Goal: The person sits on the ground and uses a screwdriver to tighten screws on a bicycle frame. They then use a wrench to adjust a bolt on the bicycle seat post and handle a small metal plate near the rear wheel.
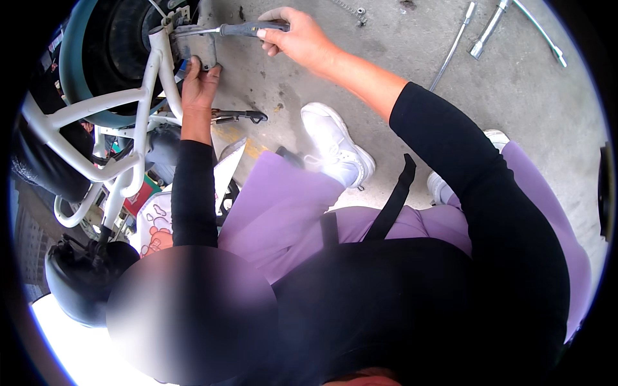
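My right hand [299, 42] is closed around the dark handle of a screwdriver [248, 29], its thumb lying along the grip. The screwdriver's metal shaft points left, and its tip meets the parts beside the white tubular frame [156, 48]; the exact contact is too small to make out. Just below, my left hand [199, 90] pinches the lower edge of a worn grey metal plate [205, 50] between thumb and fingers. Behind the frame stands a black wheel with a blue-green outer band [74, 64].
On the concrete floor at the upper right lie a thin metal rod [454, 45], a socket wrench [490, 29] and another curved metal tool [541, 32]. A small metal part [360, 16] lies at the top. My white shoe [335, 141] is below my hands; a black rounded object [84, 283] sits lower left.
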`<action>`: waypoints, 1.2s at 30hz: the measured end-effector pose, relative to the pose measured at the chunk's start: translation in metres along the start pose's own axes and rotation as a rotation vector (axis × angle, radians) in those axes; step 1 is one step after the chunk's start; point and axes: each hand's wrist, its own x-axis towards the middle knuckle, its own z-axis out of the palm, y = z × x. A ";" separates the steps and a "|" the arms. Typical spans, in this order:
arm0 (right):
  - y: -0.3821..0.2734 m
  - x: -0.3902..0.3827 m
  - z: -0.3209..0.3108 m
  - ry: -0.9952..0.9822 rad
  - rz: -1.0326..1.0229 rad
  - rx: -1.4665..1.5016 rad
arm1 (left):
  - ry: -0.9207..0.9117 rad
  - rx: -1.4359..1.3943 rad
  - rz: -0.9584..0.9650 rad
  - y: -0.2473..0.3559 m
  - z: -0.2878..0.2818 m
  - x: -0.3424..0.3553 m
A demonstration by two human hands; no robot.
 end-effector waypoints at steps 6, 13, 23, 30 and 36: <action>0.002 0.003 -0.001 -0.100 0.505 0.547 | 0.002 0.006 -0.025 0.001 -0.008 0.001; 0.009 -0.002 0.006 0.024 0.105 0.378 | 0.157 0.071 0.083 -0.002 0.021 -0.014; 0.000 -0.003 0.016 0.095 0.084 0.183 | 0.166 0.051 0.144 -0.003 0.014 -0.010; -0.016 -0.007 -0.001 -0.109 0.393 0.169 | 0.188 0.038 0.182 -0.007 0.007 -0.004; 0.007 -0.007 0.018 0.081 0.097 0.269 | 0.153 0.037 0.147 -0.005 0.013 -0.009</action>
